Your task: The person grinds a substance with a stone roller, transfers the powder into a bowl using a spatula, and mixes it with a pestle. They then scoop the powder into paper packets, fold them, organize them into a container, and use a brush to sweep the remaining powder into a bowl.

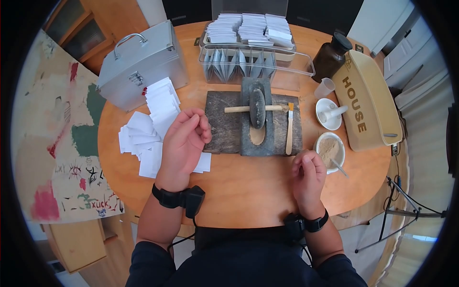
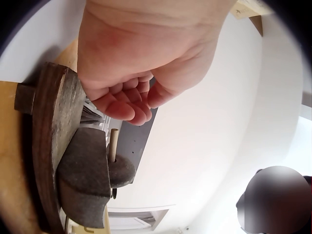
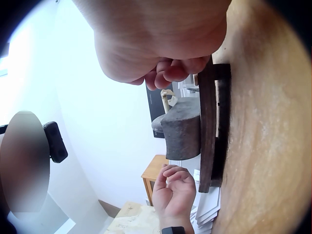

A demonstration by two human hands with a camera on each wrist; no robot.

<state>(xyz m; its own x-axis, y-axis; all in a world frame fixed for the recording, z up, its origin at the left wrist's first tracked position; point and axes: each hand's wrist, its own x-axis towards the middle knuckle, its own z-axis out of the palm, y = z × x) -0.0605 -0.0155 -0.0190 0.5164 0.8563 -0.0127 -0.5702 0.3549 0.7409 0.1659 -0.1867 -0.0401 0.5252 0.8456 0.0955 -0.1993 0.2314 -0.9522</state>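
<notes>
A stone trough (image 1: 246, 138) stands on a dark wooden board (image 1: 222, 129), with a stone wheel (image 1: 258, 109) upright in it and a wooden rod (image 1: 234, 109) through the wheel. Tan powder lies in the trough's near end. The left hand (image 1: 184, 141) is raised left of the board, fingers loosely curled, holding nothing. Right of the board's near corner, the right hand (image 1: 309, 179) hangs loosely curled and empty, beside a white bowl (image 1: 340, 155) of tan powder with a spoon. A flat brush (image 1: 289, 129) lies on the board's right part. Both wrist views show the trough (image 2: 85, 170) (image 3: 183, 129) beyond the empty fingers.
White paper packets (image 1: 162, 103) lie in a pile at left, before a metal case (image 1: 143, 62). Behind the board stand a clear bin (image 1: 287, 76) and more packets (image 1: 251, 28). At right are a brown bottle (image 1: 330, 57), a cup (image 1: 324, 88), a mortar (image 1: 330, 123) and a beige box (image 1: 368, 100).
</notes>
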